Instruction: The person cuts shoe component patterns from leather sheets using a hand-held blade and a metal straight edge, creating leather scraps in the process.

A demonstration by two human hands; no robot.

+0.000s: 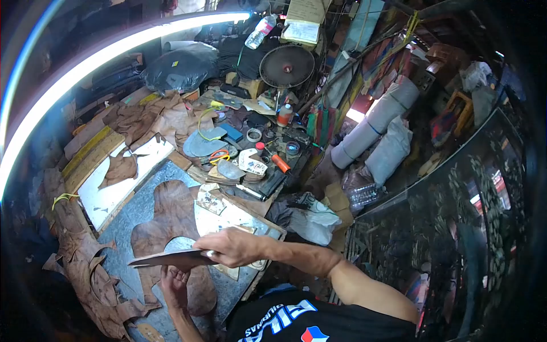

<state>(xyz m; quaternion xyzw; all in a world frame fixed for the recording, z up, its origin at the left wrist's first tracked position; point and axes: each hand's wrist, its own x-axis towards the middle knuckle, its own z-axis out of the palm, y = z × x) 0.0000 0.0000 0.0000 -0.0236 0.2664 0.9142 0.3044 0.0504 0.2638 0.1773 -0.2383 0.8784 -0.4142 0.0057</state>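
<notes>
My right hand is closed on the near end of a flat brown piece, which looks like leather and is seen almost edge-on. A small silvery tip shows at its fingers; what it belongs to is hidden. Below the piece, my left hand reaches up with its fingers bent against the underside, fingertips partly hidden. Beneath both hands lies a large brown leather hide with curved cut edges, spread on the grey-blue worktop. A stained white pattern piece rests beside the hide.
Leather scraps line the left edge. Further back are orange-handled scissors, a tape roll, an orange-handled tool, a bottle and a fan. A white board lies left; wrapped rolls stand right.
</notes>
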